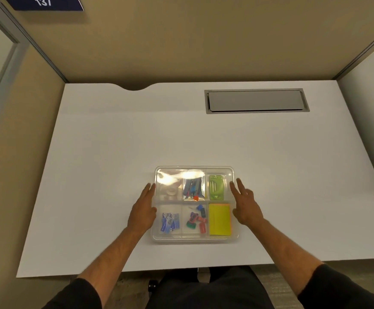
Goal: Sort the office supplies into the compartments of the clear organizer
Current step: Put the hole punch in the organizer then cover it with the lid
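From the head camera, a clear organizer (pixel 195 169) is sitting near the front edge of the white table (pixel 114 141). Its six compartments are holding a tape roll (pixel 170 191), a bag of pens (pixel 193 188), a green stapler (pixel 216 187), blue clips (pixel 170 222), mixed coloured clips (pixel 196 219) and yellow sticky notes (pixel 219 219). The left hand (pixel 142 210) is lying flat against its left wall, grip released. The right hand (pixel 246 204) is hovering beside the right wall, fingers spread, holding nothing.
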Motion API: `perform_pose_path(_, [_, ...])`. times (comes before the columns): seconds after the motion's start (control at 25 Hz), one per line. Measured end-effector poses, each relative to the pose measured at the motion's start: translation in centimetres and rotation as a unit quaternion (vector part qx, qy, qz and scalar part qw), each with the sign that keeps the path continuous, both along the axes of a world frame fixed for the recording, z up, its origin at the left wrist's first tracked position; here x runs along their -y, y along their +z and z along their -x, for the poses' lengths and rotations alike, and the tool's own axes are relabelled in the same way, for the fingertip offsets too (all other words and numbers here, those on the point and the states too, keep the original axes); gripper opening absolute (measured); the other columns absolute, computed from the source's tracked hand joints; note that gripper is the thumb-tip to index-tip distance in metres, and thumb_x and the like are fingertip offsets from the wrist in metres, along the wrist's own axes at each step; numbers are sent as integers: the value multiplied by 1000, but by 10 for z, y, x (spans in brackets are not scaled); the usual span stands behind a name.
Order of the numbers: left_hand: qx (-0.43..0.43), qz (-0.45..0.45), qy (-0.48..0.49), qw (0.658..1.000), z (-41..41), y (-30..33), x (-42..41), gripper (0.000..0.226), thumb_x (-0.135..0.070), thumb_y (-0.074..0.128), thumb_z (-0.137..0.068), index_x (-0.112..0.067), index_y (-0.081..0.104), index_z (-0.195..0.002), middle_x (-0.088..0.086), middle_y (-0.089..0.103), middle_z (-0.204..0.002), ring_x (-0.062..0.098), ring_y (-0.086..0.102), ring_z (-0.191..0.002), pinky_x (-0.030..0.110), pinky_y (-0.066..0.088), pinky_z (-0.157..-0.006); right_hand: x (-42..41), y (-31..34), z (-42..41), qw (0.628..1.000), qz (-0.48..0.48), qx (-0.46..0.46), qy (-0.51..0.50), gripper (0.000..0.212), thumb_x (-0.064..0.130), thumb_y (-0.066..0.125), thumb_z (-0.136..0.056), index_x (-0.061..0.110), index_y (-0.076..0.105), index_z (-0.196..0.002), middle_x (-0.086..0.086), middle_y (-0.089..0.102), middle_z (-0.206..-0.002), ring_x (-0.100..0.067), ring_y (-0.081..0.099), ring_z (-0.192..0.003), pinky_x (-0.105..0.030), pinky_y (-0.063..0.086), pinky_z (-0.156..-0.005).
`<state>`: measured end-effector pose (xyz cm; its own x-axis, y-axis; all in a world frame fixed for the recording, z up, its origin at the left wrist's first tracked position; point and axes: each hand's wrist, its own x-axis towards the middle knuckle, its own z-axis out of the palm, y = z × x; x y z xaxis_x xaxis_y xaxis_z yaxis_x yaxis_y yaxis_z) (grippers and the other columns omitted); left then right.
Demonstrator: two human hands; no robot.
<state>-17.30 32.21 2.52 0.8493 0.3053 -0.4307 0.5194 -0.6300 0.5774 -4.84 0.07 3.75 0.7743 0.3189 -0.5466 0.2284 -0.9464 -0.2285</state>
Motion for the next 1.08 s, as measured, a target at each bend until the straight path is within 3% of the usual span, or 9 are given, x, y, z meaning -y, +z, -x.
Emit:
perform_pose_path(0.08, [-3,-101,-166,981,-15,0,-6,94,3,63,-85,-22,7,-156,-4,-6,-162,18,4,-149,37,24,-116,-7,-2,-11,995,47,23,80,98,11,67,-83,24,1,-155,1,-17,-162,-33,-3,-150,-43,44,-105])
perform_pose_path(0.2, [-44,-202,-281,937,-41,3,-16,113,-13,77,-79,-20,-6,-155,1,-22,-160,25,-14,-149,45,9,-119,-15,-5,-31,990,63,19,123,108,23,76,-80,19,-2,-155,-2,-19,-162,-28,-10,-150,-41,37,-112])
perform_pose_path(0.36, [-115,-227,-335,907,-59,2,-26,128,-37,84,-71,-16,-11,-154,4,-24,-160,22,-18,-148,50,-1,-118,-17,-10,-44,986,68,19,154,118,31,82,-74,14,-4,-154,-6,-17,-162,-26,-5,-150,-38,31,-115])
perform_pose_path(0.64, [-130,-189,-315,921,-66,-3,-27,131,-35,86,-70,-17,-13,-154,1,-25,-160,18,-17,-148,49,4,-119,-22,-20,-49,986,60,44,146,116,24,83,-72,14,1,-154,-6,-14,-163,-27,-1,-150,-37,33,-113])
perform_pose_path(0.84, [-104,-177,-301,931,-72,1,-28,127,-37,87,-68,-17,-3,-156,0,-16,-162,18,-9,-150,45,6,-120,-16,-17,-60,989,28,20,144,113,30,81,-74,17,4,-155,-2,-12,-163,-22,-2,-150,-37,31,-115])
perform_pose_path(0.92, [-61,-171,-287,941,-81,5,-29,114,-42,86,-66,-17,17,-154,3,10,-163,23,14,-148,42,17,-120,-11,-12,-69,993,-23,3,118,94,33,75,-82,19,17,-154,1,2,-164,-19,10,-150,-35,30,-115])
perform_pose_path(1.0, [-1,-137,-227,964,-94,7,-27,90,-43,84,-70,-19,39,-145,2,38,-150,22,40,-132,34,35,-109,-10,-10,-78,992,-119,34,0,65,27,68,-89,18,39,-147,-1,33,-156,-20,38,-139,-34,36,-110])
perform_pose_path(1.08, [41,-65,-87,993,-111,3,-22,71,-34,79,-80,-15,48,-140,3,45,-143,22,46,-125,33,40,-103,-12,-14,-90,946,-228,48,-224,45,19,70,-88,12,59,-130,-5,61,-129,-22,59,-111,-34,46,-97])
